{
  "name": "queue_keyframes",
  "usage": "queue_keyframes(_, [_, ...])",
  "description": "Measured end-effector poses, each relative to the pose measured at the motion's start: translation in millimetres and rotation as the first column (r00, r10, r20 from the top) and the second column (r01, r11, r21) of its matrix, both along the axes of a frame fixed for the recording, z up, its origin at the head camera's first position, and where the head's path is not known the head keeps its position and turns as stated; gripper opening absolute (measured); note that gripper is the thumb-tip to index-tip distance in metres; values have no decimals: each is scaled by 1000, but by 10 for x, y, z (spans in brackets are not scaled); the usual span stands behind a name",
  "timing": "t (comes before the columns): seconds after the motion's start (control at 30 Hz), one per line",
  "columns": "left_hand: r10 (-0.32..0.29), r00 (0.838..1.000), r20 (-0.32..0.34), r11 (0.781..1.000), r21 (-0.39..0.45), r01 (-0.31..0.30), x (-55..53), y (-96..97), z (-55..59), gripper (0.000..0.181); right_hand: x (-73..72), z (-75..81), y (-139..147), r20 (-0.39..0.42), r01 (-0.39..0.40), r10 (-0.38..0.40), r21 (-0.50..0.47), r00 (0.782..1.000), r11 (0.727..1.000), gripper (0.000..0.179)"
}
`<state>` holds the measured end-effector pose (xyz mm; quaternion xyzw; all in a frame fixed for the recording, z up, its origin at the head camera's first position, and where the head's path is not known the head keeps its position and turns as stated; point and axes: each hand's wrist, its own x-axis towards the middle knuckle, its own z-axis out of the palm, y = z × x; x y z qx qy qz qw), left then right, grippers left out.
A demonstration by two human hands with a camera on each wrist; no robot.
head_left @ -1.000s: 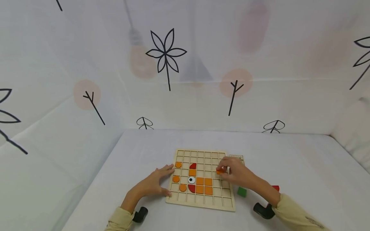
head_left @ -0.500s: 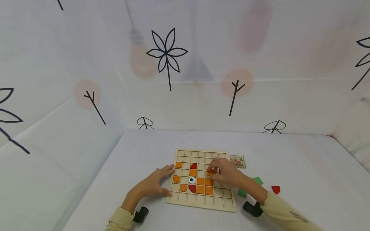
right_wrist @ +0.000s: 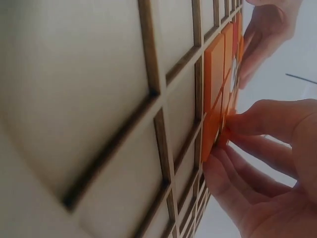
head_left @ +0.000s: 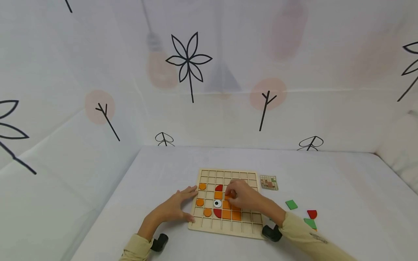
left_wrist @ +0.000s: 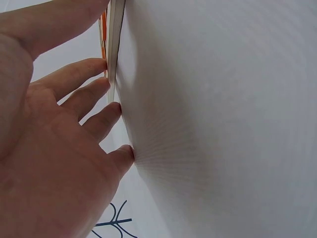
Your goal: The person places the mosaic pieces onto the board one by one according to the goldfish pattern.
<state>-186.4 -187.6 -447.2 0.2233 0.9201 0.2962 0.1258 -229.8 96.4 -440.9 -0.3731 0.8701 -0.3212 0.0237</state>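
Orange tile (head_left: 228, 198), held, at pale grid board (head_left: 211, 180).
My right grip (head_left: 244, 196) pinches it near seated orange squares (head_left: 226, 214); my left grip (head_left: 173, 207), fingers spread, touches the board's left edge.

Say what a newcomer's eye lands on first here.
Probably the white eye disc, set among orange squares and red tiles on the pale grid board. Next, the right hand, pinching an orange tile over the board's middle, while the left hand touches its left edge. The bold black flower on the backdrop also stands out.
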Motion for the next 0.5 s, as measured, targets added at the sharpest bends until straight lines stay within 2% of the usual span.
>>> queue_keyframes(0.5, [-8,1000,-6,1000,0,8,-11,6,-2,85,-11,-30,6,1,2,-2,18,1000,1000,10])
